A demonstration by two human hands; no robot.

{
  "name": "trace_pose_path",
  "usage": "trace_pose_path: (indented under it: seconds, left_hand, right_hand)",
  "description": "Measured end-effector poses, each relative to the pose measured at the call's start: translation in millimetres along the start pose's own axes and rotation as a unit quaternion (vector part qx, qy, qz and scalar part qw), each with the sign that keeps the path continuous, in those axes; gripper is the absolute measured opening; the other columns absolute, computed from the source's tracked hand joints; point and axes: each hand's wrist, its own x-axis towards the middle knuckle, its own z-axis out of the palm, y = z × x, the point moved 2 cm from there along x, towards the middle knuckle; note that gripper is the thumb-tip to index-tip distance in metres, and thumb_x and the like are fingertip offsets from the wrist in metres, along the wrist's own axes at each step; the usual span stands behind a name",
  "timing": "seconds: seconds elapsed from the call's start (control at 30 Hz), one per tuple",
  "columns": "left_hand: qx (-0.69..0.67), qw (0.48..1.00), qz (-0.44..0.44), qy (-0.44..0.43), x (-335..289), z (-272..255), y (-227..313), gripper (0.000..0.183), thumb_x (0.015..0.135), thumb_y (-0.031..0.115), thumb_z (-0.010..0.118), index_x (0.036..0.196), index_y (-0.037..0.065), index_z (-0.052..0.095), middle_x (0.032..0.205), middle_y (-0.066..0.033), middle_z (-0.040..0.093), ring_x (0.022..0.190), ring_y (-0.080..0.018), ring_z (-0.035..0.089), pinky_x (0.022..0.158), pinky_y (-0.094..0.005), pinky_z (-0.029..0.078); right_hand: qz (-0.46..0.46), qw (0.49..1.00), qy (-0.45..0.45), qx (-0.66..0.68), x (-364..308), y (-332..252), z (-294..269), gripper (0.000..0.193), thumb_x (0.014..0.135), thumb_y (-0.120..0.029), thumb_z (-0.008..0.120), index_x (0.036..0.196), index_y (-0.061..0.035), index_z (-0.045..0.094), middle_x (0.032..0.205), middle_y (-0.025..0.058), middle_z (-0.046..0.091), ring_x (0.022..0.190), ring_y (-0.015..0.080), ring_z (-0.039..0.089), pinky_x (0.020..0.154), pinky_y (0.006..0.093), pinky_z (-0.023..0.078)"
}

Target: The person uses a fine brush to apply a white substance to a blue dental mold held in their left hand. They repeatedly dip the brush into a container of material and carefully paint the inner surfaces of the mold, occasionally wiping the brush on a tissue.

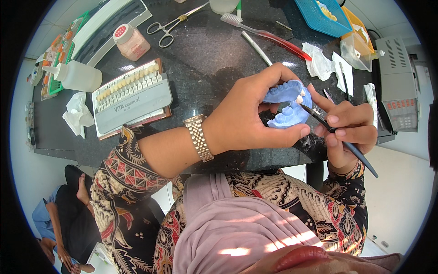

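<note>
My left hand is closed round a blue dental model of upper and lower jaws, thumb below and fingers above and behind it. Small whitish teeth stand out against the blue at its right side. In my right hand is a slim dark brush, gripped like a pen between thumb and fingers. The brush's dark tip meets or nearly meets the model beside the white teeth; contact cannot be made out. My right index finger reaches close to the model's right edge.
A tooth shade guide, a powder bottle, a squeeze bottle and scissor-handled forceps lie left on the dark worktop. A red toothbrush, tissues and a blue basket are beyond my hands. Another person sits lower left.
</note>
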Motion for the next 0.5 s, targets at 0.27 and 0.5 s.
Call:
trace_pose_path:
  seconds: [0.27, 0.5]
  left_hand:
    - [0.02, 1.0, 0.006, -0.004, 0.1, -0.8, -0.5, 0.058, 0.071, 0.015, 0.075, 0.118, 0.002, 0.044, 0.106, -0.0072, 0.054, 0.095, -0.01, 0.053, 0.08, -0.0239, 0.045]
    - [0.048, 0.999, 0.004, -0.01, 0.1, -1.5, 1.6, 0.059, 0.07, 0.017, 0.075, 0.117, 0.003, 0.044, 0.107, -0.0077, 0.054, 0.096, -0.0104, 0.053, 0.079, -0.0245, 0.047]
  right_hand:
    - [0.016, 0.999, -0.018, -0.04, 1.8, -3.3, 1.5, 0.016, 0.08, 0.006, 0.057, 0.087, -0.0054, 0.049, 0.092, 0.0134, 0.05, 0.067, 0.0174, 0.061, 0.089, 0.0615, 0.045]
    - [0.009, 1.0, 0.026, 0.015, -0.5, -1.1, 0.9, 0.014, 0.08, 0.004, 0.057, 0.087, -0.0051, 0.048, 0.092, 0.0135, 0.051, 0.065, 0.0168, 0.06, 0.088, 0.0618, 0.046]
